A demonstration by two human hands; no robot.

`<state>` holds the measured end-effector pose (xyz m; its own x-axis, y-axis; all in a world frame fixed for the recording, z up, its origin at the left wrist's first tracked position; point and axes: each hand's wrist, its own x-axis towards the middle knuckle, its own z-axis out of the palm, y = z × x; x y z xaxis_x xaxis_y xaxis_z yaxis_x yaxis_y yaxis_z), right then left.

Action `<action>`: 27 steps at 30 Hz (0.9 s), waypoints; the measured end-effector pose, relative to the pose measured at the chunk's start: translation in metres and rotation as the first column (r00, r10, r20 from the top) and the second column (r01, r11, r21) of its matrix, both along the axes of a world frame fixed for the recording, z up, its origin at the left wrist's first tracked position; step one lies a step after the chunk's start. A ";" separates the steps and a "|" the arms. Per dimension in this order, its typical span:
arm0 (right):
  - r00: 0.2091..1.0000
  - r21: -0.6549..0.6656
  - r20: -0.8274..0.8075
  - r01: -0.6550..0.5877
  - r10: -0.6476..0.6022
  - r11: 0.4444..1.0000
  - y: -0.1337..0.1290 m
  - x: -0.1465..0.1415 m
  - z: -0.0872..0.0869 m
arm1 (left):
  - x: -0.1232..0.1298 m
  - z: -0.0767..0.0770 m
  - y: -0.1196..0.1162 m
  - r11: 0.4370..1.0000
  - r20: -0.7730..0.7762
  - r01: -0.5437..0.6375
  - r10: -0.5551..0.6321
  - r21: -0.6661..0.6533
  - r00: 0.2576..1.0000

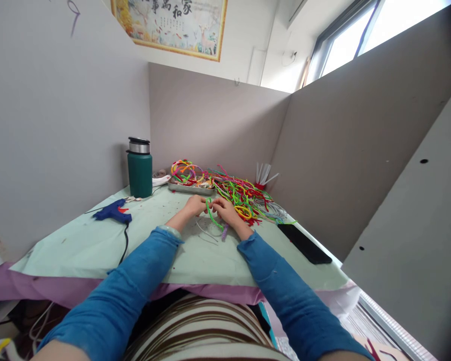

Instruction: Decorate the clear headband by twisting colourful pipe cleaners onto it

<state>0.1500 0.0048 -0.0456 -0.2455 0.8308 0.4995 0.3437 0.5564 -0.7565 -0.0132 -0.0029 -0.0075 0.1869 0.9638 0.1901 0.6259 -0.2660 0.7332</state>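
Note:
My left hand [196, 204] and my right hand [224, 208] are close together over the middle of the table, fingers pinched on a green fuzzy pipe cleaner [211, 215]. The green strand hangs down between them, and a small purple fuzzy piece [224, 232] is at its lower end. Below my hands a thin grey wire [206, 232] lies curved on the pale green table cover. Just beyond my right hand is a heap of red, green and yellow pipe cleaners [240, 193].
A metal tray [191, 190] with colourful loops stands at the back, near a green bottle [140, 173]. On the left lies a blue glue gun [114, 211] with its cord; on the right, a black phone [304, 243]. White sticks [263, 173] stand at the back right. Grey partitions surround the table.

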 end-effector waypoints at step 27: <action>0.992 0.101 0.110 0.042 -0.053 0.994 -0.004 -0.003 0.003 | 0.001 0.000 0.001 0.999 -0.139 0.043 -0.042 0.006 0.989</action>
